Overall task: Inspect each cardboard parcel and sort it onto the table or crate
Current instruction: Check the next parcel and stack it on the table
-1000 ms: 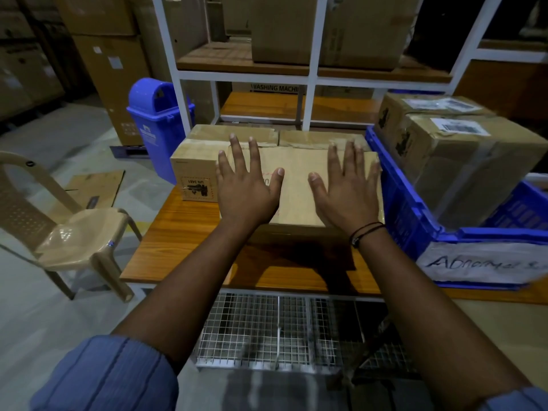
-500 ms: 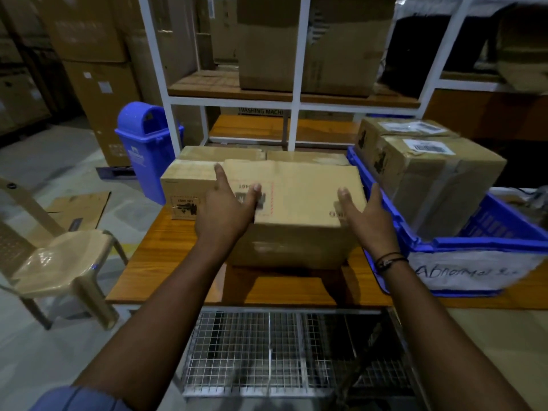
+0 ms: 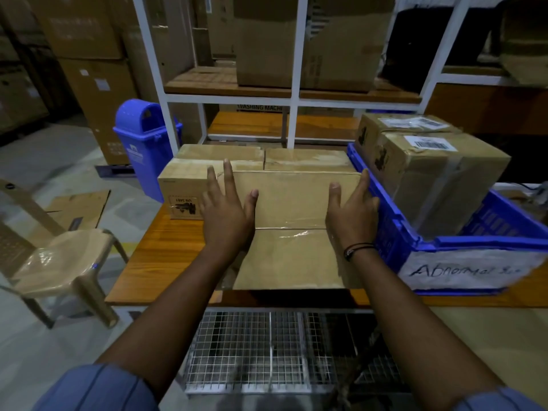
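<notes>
Our left hand (image 3: 226, 215) has its fingers spread wide and nearly straight, the palm laid against the left edge of the parcel (image 3: 292, 229), thumb resting on its top face. Our right hand (image 3: 351, 216) mirrors it on the right edge: fingers together and extended along the side, thumb lifted over the top. Neither hand is closed around anything — both press flat on the cardboard, one from each side, which we judge to be a hold for tilting or turning the box so its faces can be checked.

The parcel sits at the centre of the frame on the wooden table (image 3: 166, 256), its taped seam facing up and its near end reaching the table's front edge. It seems tipped toward us, though we cannot tell whether the near end is off the wood.

Just behind it, toward upper centre, two more boxes (image 3: 219, 158) lie side by side — probably already sorted onto the table. To the right, touching our right hand's knuckles, stands the blue crate (image 3: 391, 229) with a handwritten label, holding two labelled cartons (image 3: 441, 173). A blue bin (image 3: 142, 137) stands at upper left.
</notes>
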`<state>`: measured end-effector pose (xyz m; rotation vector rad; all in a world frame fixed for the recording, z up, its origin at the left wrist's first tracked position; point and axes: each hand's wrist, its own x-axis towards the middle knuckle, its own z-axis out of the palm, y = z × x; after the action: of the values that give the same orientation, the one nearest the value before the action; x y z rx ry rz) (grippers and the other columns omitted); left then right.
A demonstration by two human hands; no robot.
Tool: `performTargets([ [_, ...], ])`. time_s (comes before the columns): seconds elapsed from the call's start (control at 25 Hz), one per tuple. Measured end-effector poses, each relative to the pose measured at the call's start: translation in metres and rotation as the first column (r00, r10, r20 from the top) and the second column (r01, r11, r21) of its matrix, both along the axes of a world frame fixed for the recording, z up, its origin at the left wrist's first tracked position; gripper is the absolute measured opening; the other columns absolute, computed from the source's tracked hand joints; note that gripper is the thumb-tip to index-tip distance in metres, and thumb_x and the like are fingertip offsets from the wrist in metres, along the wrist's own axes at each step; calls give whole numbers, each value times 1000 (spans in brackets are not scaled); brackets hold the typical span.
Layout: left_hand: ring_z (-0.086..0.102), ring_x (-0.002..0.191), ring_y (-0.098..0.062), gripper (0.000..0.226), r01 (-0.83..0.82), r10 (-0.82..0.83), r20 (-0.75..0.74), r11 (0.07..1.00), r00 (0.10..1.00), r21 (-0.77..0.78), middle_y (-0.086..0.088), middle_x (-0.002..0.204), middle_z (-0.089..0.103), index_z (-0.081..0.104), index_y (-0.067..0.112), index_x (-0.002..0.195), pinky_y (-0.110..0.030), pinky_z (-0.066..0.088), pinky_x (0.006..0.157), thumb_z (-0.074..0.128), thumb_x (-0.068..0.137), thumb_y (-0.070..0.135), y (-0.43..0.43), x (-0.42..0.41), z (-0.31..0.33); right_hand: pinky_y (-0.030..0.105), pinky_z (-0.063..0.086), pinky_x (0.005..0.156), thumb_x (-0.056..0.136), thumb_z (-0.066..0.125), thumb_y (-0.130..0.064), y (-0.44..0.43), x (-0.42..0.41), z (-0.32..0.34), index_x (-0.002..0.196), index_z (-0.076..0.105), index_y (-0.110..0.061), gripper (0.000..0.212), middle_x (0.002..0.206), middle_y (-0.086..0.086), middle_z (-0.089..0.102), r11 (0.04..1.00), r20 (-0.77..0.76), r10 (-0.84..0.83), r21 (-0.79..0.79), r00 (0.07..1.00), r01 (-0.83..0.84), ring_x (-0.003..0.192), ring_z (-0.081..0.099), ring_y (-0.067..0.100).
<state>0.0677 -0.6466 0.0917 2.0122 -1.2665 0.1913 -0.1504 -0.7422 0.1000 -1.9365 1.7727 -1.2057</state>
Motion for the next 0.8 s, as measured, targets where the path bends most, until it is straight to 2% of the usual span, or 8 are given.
performTargets([
  [0.08, 14, 154, -44, 80, -44, 29, 206, 997, 978, 69, -14, 173, -11, -1, 23, 167, -60, 22, 121, 30, 105, 62, -4, -7, -13, 57, 29, 119, 101, 32, -66, -1, 10, -7, 165, 8, -18, 84, 167, 20, 23, 998, -171, -23, -60, 985, 13, 148, 29, 42],
  [0.16, -6, 159, -40, 79, -16, -24, 338, 993, 941, 115, -15, 172, -16, -1, 17, 167, -59, 10, 126, 23, 107, 62, -7, -14, -31, 61, 9, 126, 102, 29, -64, 6, 28, -22, 166, 6, -17, 83, 172, 22, 3, 996, -383, 33, -60, 923, -60, 157, 5, 45],
  [0.24, -15, 158, -38, 78, 6, -57, 371, 990, 927, 138, -16, 172, -15, 0, 14, 167, -59, 3, 127, 23, 108, 61, -11, -14, -41, 61, -4, 126, 104, 23, -63, 14, 48, -38, 167, 2, -16, 81, 172, 20, -10, 985, -516, 103, -66, 850, -159, 158, -10, 43],
  [0.32, -16, 158, -38, 78, 7, -57, 374, 991, 926, 135, -17, 172, -14, 0, 13, 167, -58, 1, 128, 25, 109, 58, -14, -10, -43, 60, -4, 126, 106, 19, -57, 20, 65, -44, 166, 0, -15, 76, 172, 18, -13, 965, -589, 154, -84, 793, -249, 158, -14, 39],
  [0.48, -16, 158, -38, 76, 9, -64, 397, 990, 916, 139, -18, 172, -13, -1, 12, 167, -57, 0, 128, 27, 109, 54, -21, -6, -47, 61, 0, 126, 107, 19, -48, 18, 76, -50, 166, 3, -12, 71, 172, 19, -11, 949, -638, 157, -114, 754, -294, 159, -12, 38],
  [0.68, -16, 158, -38, 76, 11, -73, 389, 987, 918, 159, -18, 172, -14, -2, 12, 166, -57, 2, 128, 24, 108, 54, -23, -3, -49, 59, -1, 126, 107, 13, -52, 15, 75, -49, 166, -1, -13, 72, 172, 18, -14, 945, -644, 202, -69, 738, -320, 159, -15, 36],
  [0.8, -17, 158, -37, 76, 22, -77, 381, 989, 921, 148, -17, 172, -15, -3, 13, 166, -57, 3, 128, 23, 108, 55, -20, -5, -46, 55, -3, 127, 107, 13, -60, 12, 61, -46, 166, -3, -16, 76, 172, 15, -16, 936, -628, 240, -51, 741, -347, 159, -18, 29],
])
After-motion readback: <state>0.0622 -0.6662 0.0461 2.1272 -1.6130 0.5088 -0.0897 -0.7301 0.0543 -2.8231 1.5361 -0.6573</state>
